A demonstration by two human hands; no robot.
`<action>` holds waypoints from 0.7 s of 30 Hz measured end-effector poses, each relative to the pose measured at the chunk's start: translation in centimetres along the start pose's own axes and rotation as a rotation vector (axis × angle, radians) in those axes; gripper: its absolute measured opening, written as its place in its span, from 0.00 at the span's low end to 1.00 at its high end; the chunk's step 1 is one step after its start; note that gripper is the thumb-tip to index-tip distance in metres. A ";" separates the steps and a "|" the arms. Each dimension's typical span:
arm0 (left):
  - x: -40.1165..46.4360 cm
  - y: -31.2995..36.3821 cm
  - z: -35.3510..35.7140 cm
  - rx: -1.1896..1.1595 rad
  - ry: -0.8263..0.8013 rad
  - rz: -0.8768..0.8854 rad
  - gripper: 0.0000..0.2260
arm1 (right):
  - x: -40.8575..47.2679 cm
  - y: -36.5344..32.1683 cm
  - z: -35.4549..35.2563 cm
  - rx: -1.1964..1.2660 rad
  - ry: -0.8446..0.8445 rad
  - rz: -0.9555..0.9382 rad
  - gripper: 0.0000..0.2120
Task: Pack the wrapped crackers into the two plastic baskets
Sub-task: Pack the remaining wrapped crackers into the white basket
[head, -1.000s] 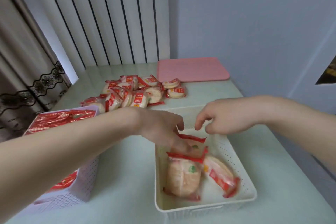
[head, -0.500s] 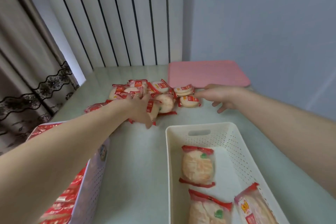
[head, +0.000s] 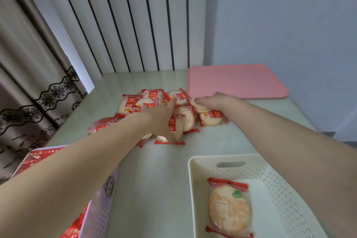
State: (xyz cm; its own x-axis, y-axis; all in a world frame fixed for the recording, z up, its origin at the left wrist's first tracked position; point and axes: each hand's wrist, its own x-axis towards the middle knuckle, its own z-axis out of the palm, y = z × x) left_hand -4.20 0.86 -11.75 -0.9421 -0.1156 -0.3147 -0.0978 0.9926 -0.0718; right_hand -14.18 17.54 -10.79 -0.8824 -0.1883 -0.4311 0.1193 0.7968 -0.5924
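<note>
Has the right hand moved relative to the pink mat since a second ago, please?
Yes. The right hand has gone from over the white basket out to the cracker pile, just before the pink mat.

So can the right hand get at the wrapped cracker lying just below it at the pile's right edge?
Probably yes: that cracker lies uncovered on the table, directly beside the right hand, though that hand already pinches another packet.

home rm, lace curtain, radiator

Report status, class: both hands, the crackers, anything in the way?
Left hand on the cracker pile, grip unclear. Right hand pinching a cracker packet. White basket holds one packet in view. Nothing blocking.
</note>
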 end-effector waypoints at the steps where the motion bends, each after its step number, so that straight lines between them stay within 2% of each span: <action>1: 0.0 0.2 -0.1 -0.007 -0.008 -0.004 0.54 | 0.1 -0.1 0.1 -0.031 -0.013 -0.014 0.27; 3: -0.2 0.7 -0.4 -0.036 -0.042 -0.019 0.51 | 0.7 0.4 0.1 -0.029 -0.052 -0.017 0.23; 5: -0.4 1.1 -0.7 -0.045 -0.075 -0.042 0.51 | 1.1 1.1 0.0 0.073 -0.095 0.003 0.21; 8: -0.2 1.2 -0.6 -0.057 -0.105 -0.057 0.52 | 1.1 2.0 -0.6 0.192 -0.139 0.033 0.10; 11: 0.1 0.9 0.3 -0.158 -0.097 -0.037 0.51 | 1.3 2.4 -0.9 0.322 -0.227 0.050 0.16; 12: 0.1 0.8 0.6 -0.190 -0.062 -0.023 0.49 | 1.3 2.4 -0.9 0.361 -0.257 0.053 0.15; 14: 0.0 0.9 1.2 -0.269 0.040 0.019 0.46 | 0.9 2.4 -0.8 0.403 -0.330 0.035 0.08; 17: -0.3 1.4 1.6 -0.424 0.077 0.075 0.44 | 0.2 2.6 -1.0 0.420 -0.406 0.011 0.12; 19: -0.4 0.9 1.6 -0.489 0.038 0.101 0.48 | 0.0 3.1 -1.4 0.424 -0.424 0.005 0.13; 21: -0.7 0.1 1.1 -0.457 0.037 0.064 0.55 | -0.1 3.5 -1.9 0.408 -0.422 0.003 0.13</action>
State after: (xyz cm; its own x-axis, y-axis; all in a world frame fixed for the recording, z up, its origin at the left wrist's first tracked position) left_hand -3.26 1.04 -12.57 -0.9608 -0.0605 -0.2705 -0.1628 0.9130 0.3740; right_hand -14.56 21.39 -11.54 -0.6339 -0.4653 -0.6178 0.3612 0.5282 -0.7685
